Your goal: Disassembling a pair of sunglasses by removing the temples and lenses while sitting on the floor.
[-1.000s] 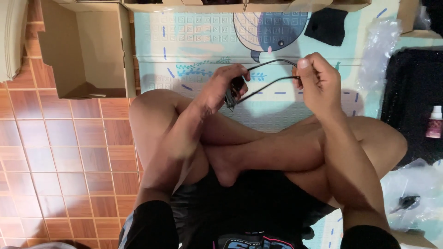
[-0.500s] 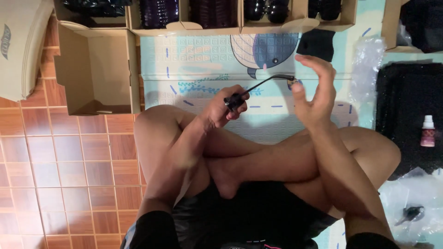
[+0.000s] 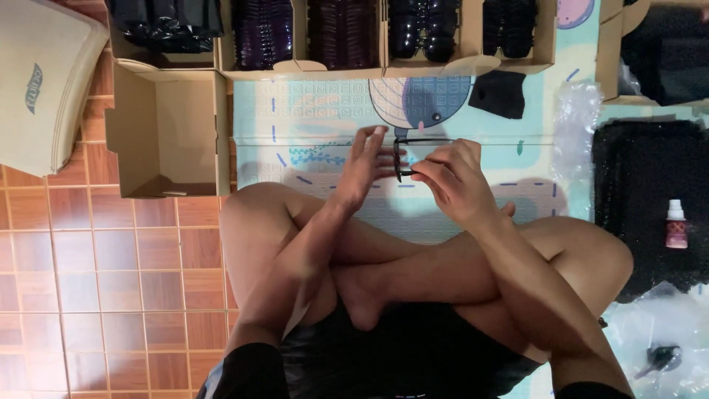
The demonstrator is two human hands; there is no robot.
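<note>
A floor (image 3: pixel 111 288) of reddish-brown tiles is carrying everything here. A pale play mat (image 3: pixel 310 125) with a whale drawing is lying on it, under the seated person's crossed legs. An open cardboard box (image 3: pixel 166 137) is sitting on the tiles at the mat's left edge, with a beige plastic piece (image 3: pixel 44 89) lying farther left. A row of cardboard boxes (image 3: pixel 384 63) filled with dark items is lining the mat's far edge. A small black cloth (image 3: pixel 501 94) and crinkled clear plastic (image 3: pixel 576 125) are resting on the mat, beside a black mat (image 3: pixel 642 192) bearing a small bottle (image 3: pixel 675 225).
</note>
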